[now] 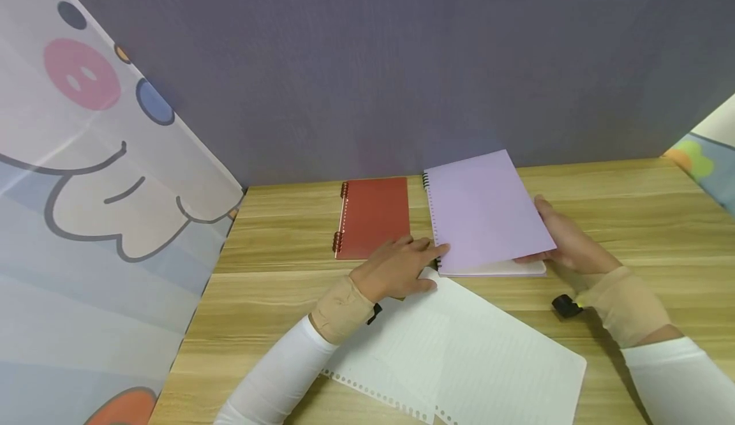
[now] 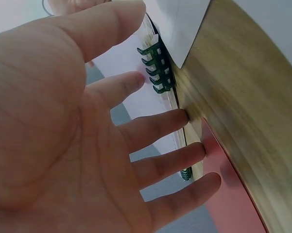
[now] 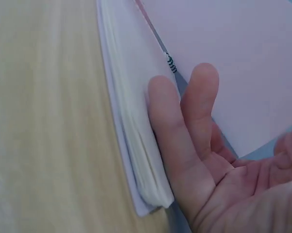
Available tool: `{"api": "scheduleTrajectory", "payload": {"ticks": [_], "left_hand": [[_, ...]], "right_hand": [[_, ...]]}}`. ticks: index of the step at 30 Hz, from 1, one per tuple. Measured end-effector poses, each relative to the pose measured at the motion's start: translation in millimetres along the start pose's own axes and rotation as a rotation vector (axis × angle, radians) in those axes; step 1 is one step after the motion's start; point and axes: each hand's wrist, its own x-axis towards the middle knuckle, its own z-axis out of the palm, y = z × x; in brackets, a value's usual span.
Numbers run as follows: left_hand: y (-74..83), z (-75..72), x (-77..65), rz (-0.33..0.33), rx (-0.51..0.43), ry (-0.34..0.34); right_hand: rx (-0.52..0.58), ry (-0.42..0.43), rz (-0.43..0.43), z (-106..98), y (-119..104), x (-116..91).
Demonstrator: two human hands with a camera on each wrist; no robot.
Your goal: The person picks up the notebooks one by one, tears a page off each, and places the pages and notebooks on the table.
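Note:
A spiral notebook with a lilac cover (image 1: pixel 488 211) lies at the back middle of the table, its cover raised along the right side. My right hand (image 1: pixel 574 243) is at that side, fingers between the lifted cover and the pages. In the right wrist view, the fingers (image 3: pixel 165 111) lie fairly straight against the white page block (image 3: pixel 136 116). My left hand (image 1: pixel 396 268) spreads palm down, its index fingertip on the notebook near the binding. The dark green binding rings (image 2: pixel 158 68) show beside its fingers in the left wrist view.
A red notebook (image 1: pixel 376 214) with two ring clips lies to the left. Loose white hole-punched sheets (image 1: pixel 488 348) overlap in front, partly under the left forearm. A grey panel (image 1: pixel 373 74) stands behind the wooden table (image 1: pixel 275 240); a cartoon-printed sheet (image 1: pixel 143 221) borders the left.

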Motion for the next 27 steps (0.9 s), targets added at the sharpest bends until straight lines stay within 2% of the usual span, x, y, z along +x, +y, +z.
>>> {"api": "scheduleTrajectory", "payload": {"ticks": [2,7,16,22,27], "left_hand": [[-0.1,-0.1,0.6,0.0,0.004,-0.007],[1.0,0.4,3.0,0.004,0.028,-0.016],[1.3,3.3,7.2,-0.012,0.062,-0.023],[0.5,6.3,9.8,-0.019,0.068,-0.013],[-4.3,7.5,12.5,0.009,0.049,0.021]], "right_hand": [[-0.022,0.027,0.042,-3,-1,1],[-0.265,0.13,0.084,-8,0,2],[-0.742,0.246,0.034,-11,2,-2],[-0.821,0.248,0.032,-12,-1,-5],[-0.897,0.25,0.018,-11,-5,-6]]}}
